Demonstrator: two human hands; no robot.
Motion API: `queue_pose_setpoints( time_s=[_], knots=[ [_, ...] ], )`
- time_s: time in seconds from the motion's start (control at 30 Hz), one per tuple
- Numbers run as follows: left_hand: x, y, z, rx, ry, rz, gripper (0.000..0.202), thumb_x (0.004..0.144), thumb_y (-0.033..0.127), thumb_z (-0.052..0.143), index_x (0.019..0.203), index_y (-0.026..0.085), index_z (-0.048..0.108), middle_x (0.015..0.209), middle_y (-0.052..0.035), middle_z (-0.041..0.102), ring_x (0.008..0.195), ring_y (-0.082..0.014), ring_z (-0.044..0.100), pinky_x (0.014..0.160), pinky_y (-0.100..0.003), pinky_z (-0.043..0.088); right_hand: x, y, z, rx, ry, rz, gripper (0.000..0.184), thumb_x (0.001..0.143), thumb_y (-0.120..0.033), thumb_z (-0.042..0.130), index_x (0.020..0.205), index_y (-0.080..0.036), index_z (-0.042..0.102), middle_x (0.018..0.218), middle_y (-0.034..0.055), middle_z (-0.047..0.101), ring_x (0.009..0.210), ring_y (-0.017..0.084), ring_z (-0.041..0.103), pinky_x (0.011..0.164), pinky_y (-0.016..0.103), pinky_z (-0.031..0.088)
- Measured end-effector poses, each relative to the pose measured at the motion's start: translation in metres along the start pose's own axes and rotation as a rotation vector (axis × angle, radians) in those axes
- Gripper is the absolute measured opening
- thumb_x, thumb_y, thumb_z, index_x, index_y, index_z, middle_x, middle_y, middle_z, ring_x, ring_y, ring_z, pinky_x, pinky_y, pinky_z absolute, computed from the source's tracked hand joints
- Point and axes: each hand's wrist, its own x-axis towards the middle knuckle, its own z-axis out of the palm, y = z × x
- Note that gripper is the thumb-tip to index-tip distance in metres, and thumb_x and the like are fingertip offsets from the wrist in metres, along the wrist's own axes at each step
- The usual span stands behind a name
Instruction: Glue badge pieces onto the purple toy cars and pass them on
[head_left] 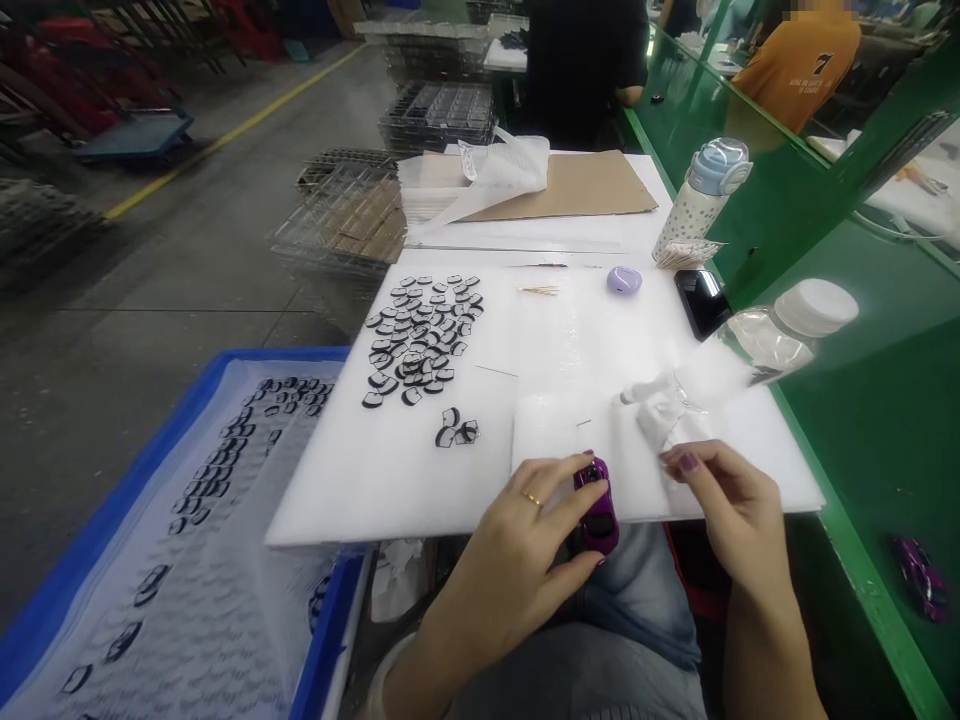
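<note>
Holding 1 purple toy car (601, 524) w/ L hand (516, 550).

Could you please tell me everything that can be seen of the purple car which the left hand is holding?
The car is a small, toy-like model with a glossy, metallic-looking purple body and dark, window-like areas. Its length runs roughly across the near edge of the white table, with its near end past that edge. The left hand grips it, fingers on its far part and thumb at its near end, hiding some of it. Whether the table supports it is unclear.
</note>
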Motion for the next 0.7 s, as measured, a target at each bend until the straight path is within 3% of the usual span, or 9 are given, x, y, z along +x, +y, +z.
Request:
queue_pose_setpoints(
  time_s=[0.07,0.13,0.23,0.3,0.4,0.53,0.6,0.63,0.7],
  knots=[
    [0.006,-0.002,0.000,0.004,-0.014,0.004,0.051,0.083,0.019,0.073,0.131,0.022,0.056,0.141,-0.0109,0.054,0.134,-0.0303,0.047,0.107,-0.049,0.051,0.000,0.002,0.000,0.063,-0.128,0.005,0.027,0.094,-0.042,0.059,0.108,-0.023,0.071,0.111,0.0059,0.072,0.103,0.022,0.067,0.089,0.035,0.057],
    [0.009,-0.001,0.002,-0.001,-0.009,0.003,0.051,0.080,0.017,0.075,0.127,0.021,0.057,0.139,-0.0113,0.056,0.132,-0.0305,0.049,0.106,-0.049,0.051,0.000,0.001,0.000,0.000,-0.061,0.006,0.036,0.092,-0.042,0.061,0.121,-0.022,0.068,0.127,0.0084,0.067,0.119,0.026,0.062,0.099,0.042,0.054],
    [0.010,0.002,0.006,0.006,0.036,0.004,0.049,0.076,0.014,0.074,0.122,0.021,0.059,0.135,-0.0109,0.060,0.127,-0.0290,0.054,0.103,-0.047,0.054,0.003,-0.010,0.004,-0.103,0.161,-0.049,0.024,0.090,-0.037,0.064,0.106,-0.021,0.072,0.108,0.0083,0.072,0.104,0.025,0.067,0.088,0.041,0.059],
    [0.010,0.004,0.009,0.015,0.090,0.015,0.053,0.073,0.013,0.074,0.123,0.019,0.058,0.132,-0.0111,0.062,0.123,-0.0284,0.057,0.102,-0.046,0.054,0.009,-0.021,0.012,-0.068,0.211,-0.113,0.019,0.089,-0.034,0.067,0.103,-0.021,0.071,0.096,0.0062,0.072,0.091,0.022,0.069,0.081,0.037,0.061],
    [0.011,0.006,0.014,0.030,0.199,0.024,0.057,0.068,0.013,0.071,0.123,0.015,0.057,0.127,-0.0128,0.066,0.117,-0.0283,0.062,0.100,-0.046,0.055,0.029,-0.033,0.027,0.014,0.009,-0.160,0.030,0.088,-0.035,0.068,0.115,-0.022,0.066,0.108,0.0069,0.071,0.094,0.022,0.070,0.084,0.038,0.060],
    [0.014,0.008,0.022,0.050,0.323,0.011,0.053,0.064,0.015,0.068,0.116,0.014,0.062,0.120,-0.0133,0.071,0.107,-0.0295,0.068,0.091,-0.046,0.059,0.044,-0.044,0.030,0.092,-0.271,-0.112,0.027,0.098,-0.042,0.052,0.096,-0.021,0.069,0.113,0.0081,0.071,0.114,0.027,0.064,0.096,0.044,0.054],
    [0.015,0.008,0.024,0.033,0.354,-0.004,0.052,0.062,0.016,0.068,0.113,0.014,0.064,0.117,-0.0132,0.073,0.103,-0.0298,0.069,0.087,-0.046,0.060,0.037,-0.052,0.020,0.206,-0.232,-0.139,0.023,0.100,-0.037,0.052,0.099,-0.023,0.070,0.119,0.0072,0.068,0.121,0.026,0.060,0.098,0.042,0.051],
    [0.015,0.009,0.024,0.020,0.362,-0.014,0.051,0.061,0.017,0.068,0.112,0.014,0.064,0.115,-0.0132,0.073,0.102,-0.0298,0.070,0.086,-0.046,0.061,0.031,-0.055,0.015,0.280,-0.186,-0.178,0.017,0.099,-0.032,0.054,0.103,-0.025,0.069,0.117,0.0062,0.068,0.114,0.024,0.062,0.093,0.039,0.053],
    [0.016,0.009,0.023,0.000,0.361,-0.027,0.051,0.061,0.018,0.070,0.111,0.013,0.065,0.114,-0.0131,0.074,0.101,-0.0299,0.070,0.085,-0.046,0.061,0.016,-0.059,0.005,0.442,-0.135,-0.243,0.011,0.096,-0.030,0.059,0.103,-0.028,0.067,0.092,0.0031,0.067,0.085,0.018,0.064,0.075,0.032,0.053]
  ],
)
